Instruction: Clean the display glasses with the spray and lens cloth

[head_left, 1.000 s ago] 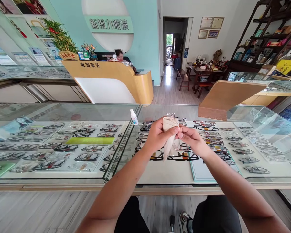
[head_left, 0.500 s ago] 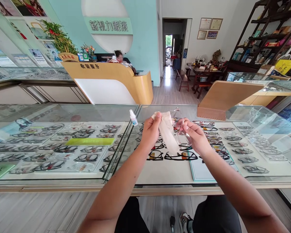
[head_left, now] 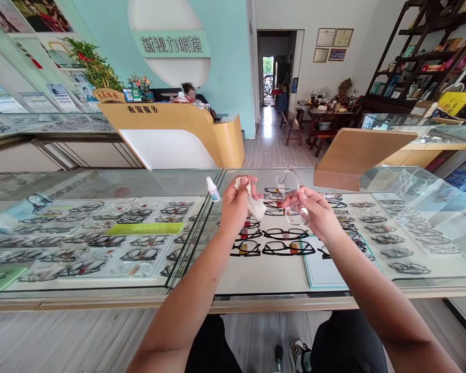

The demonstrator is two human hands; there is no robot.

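My left hand is closed on a bunched pale cleaning cloth, held above the glass display counter. My right hand pinches a pair of clear-framed glasses by the frame, one lens pointing up. The two hands are a short way apart. A small white spray bottle with a blue label stands on the glass just left of my left hand.
Under the glass lie several rows of dark-framed glasses on white trays. A wooden stand sits on the counter at the right. A person sits behind the curved reception desk beyond. Dark shelves fill the far right.
The hands were together, rubbing the glasses with the cloth. They have drawn apart: the cloth is now bunched in my left hand and the glasses are bare in my right, raised slightly.
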